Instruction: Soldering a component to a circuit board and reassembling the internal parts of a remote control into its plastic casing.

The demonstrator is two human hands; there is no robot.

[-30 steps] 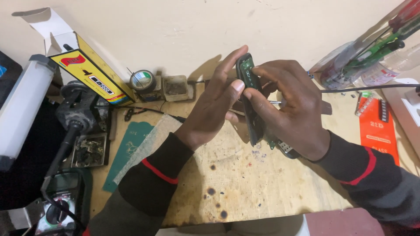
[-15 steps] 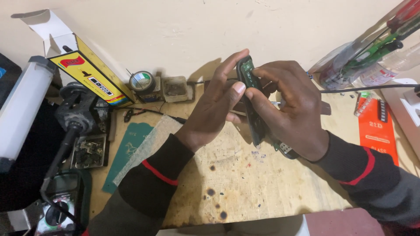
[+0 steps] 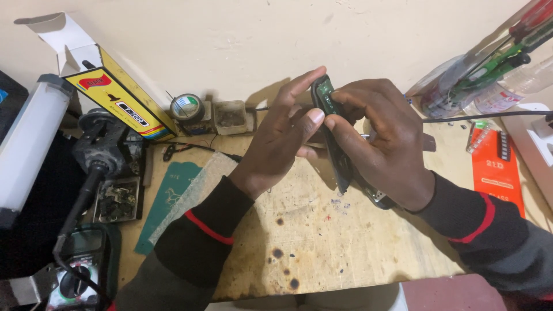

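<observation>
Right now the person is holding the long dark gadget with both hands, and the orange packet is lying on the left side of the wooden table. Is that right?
Not quite. Both hands, the left hand and the right hand, do hold the long dark gadget, but the head view shows the orange packet lying on the right side of the wooden table, not the left.

Solder spool left of tray

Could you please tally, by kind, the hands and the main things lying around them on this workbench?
Hands: 2, left hand and right hand, both on one dark slim device
Handheld devices: 1
Yellow boxes: 1
Solder spools: 1
Multimeters: 1
Orange packets: 1
Total: 7
</observation>
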